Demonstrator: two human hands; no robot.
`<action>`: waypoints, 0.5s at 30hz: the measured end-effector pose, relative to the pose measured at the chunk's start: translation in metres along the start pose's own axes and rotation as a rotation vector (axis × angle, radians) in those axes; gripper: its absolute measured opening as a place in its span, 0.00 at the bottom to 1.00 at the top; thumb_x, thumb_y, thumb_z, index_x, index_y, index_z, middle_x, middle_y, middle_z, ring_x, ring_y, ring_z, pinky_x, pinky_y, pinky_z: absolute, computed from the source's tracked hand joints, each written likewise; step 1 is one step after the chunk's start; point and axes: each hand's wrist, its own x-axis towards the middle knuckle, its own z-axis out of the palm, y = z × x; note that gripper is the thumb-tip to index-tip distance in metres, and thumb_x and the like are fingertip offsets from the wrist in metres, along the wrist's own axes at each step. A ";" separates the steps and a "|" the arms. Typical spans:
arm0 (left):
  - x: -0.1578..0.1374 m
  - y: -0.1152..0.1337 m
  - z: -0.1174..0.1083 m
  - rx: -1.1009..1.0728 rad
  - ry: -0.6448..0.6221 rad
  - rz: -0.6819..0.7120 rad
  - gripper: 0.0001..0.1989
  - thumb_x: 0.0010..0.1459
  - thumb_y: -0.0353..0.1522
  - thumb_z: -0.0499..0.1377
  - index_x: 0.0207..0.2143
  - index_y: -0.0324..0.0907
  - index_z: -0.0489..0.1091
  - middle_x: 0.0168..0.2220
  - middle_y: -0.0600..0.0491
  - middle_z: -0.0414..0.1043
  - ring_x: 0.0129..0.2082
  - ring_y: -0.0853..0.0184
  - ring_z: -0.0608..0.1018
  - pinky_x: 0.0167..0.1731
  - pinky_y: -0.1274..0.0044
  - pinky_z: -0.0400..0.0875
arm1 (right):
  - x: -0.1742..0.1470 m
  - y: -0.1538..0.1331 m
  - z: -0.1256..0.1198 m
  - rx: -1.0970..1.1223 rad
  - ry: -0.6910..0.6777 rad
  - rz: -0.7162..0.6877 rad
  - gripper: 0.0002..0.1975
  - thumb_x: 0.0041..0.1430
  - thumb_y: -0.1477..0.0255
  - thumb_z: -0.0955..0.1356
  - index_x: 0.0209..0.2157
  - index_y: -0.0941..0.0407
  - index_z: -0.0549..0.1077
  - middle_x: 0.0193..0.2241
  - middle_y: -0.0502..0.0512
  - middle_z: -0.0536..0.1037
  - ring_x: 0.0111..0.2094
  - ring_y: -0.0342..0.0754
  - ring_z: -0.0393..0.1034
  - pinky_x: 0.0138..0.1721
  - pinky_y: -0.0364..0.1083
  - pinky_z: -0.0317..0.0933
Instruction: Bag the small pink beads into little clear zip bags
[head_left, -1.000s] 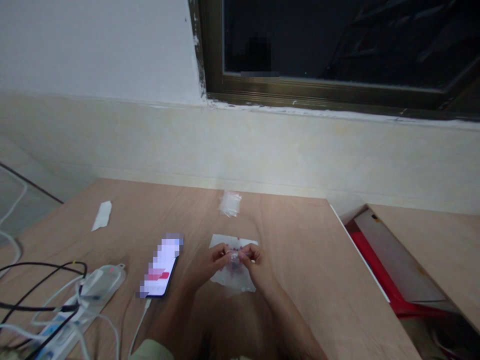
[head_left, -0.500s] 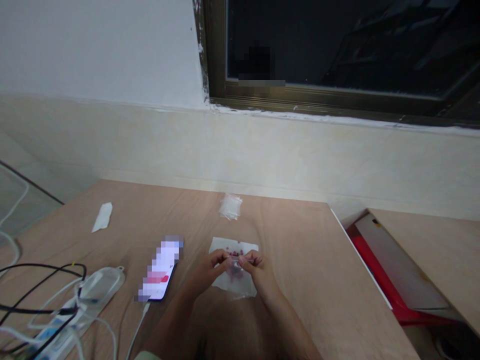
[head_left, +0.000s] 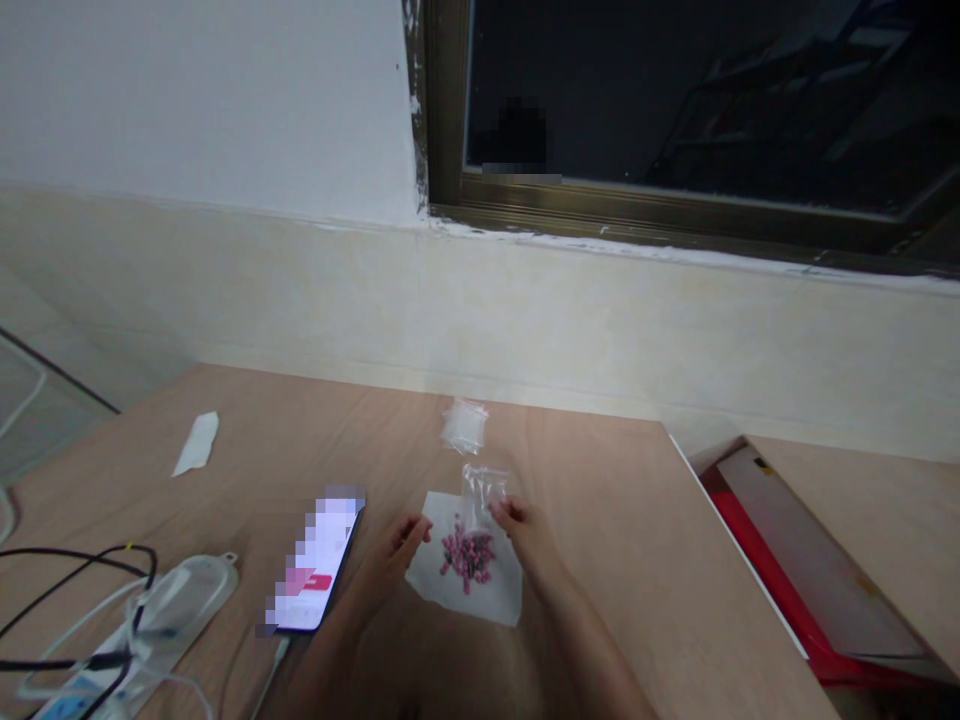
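The right hand had its fingers clamped on the lower right edge of a small clear bag, which was over the far part of a white paper. Small pink pieces lay heaped mid-paper, just beside the bag. The left hand was at the paper's left edge, fingers curled; whether they gripped anything, one could not tell. Beyond the paper, a stack of clear bags lay on the tabletop, and a phone lay to the left.
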 end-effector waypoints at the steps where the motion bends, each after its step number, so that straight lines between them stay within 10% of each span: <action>1: -0.002 -0.003 -0.001 0.002 0.005 -0.017 0.15 0.49 0.43 0.51 0.24 0.40 0.64 0.21 0.57 0.64 0.20 0.71 0.65 0.20 0.81 0.58 | 0.016 -0.008 0.002 -0.035 0.026 -0.005 0.17 0.41 0.59 0.65 0.17 0.60 0.67 0.13 0.47 0.64 0.17 0.40 0.56 0.20 0.40 0.49; 8: -0.014 -0.004 -0.006 0.049 -0.027 -0.086 0.16 0.48 0.43 0.50 0.22 0.40 0.64 0.22 0.56 0.64 0.24 0.68 0.67 0.25 0.79 0.60 | 0.131 -0.039 0.031 -0.427 0.217 -0.014 0.10 0.42 0.67 0.65 0.20 0.62 0.71 0.18 0.53 0.71 0.21 0.45 0.64 0.21 0.41 0.52; 15: -0.012 -0.007 -0.012 0.042 -0.063 -0.135 0.15 0.47 0.43 0.50 0.22 0.40 0.65 0.23 0.54 0.66 0.28 0.65 0.69 0.30 0.77 0.61 | 0.153 -0.019 0.038 -0.684 0.223 -0.080 0.10 0.44 0.69 0.66 0.27 0.61 0.72 0.22 0.57 0.74 0.24 0.47 0.67 0.25 0.42 0.55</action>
